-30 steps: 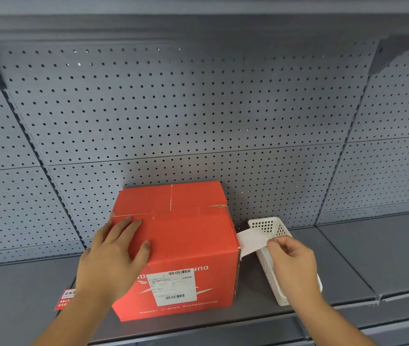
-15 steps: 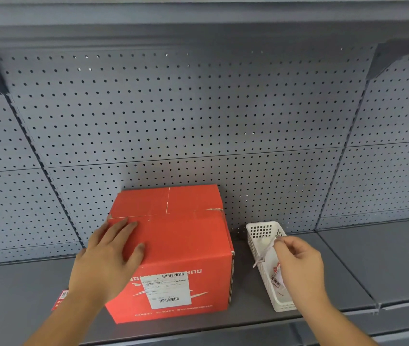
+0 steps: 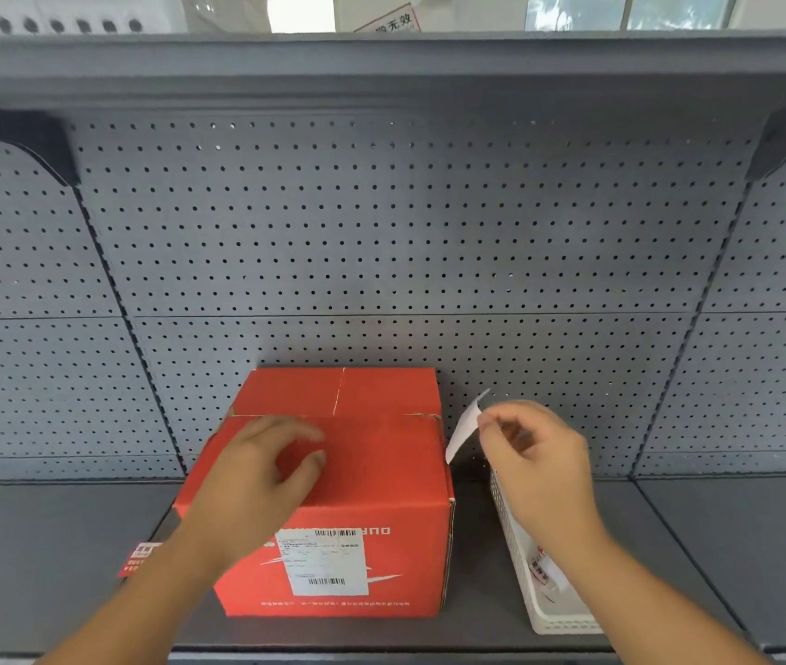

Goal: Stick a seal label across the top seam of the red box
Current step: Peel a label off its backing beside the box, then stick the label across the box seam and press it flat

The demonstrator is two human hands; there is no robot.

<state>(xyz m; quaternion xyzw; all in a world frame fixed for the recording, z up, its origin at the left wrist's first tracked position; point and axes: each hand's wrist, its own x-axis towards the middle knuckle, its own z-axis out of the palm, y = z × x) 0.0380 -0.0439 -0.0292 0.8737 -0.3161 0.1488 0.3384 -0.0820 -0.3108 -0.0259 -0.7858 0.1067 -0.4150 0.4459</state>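
While the red box [image 3: 338, 491] sits on the grey shelf [image 3: 741, 544] near its front edge, back against the pegboard, top seam [image 3: 338, 392] bare, the left hand [image 3: 256, 482] rests on the box's front-left top, fingers loosely curled, gripping nothing. Right hand [image 3: 535, 453], just right of the box & above the white basket [image 3: 549, 611], pinches a white seal label [image 3: 464, 425] betw. thumb & forefinger, label hanging clear of the box. Shipping label [image 3: 326, 561] on box front.
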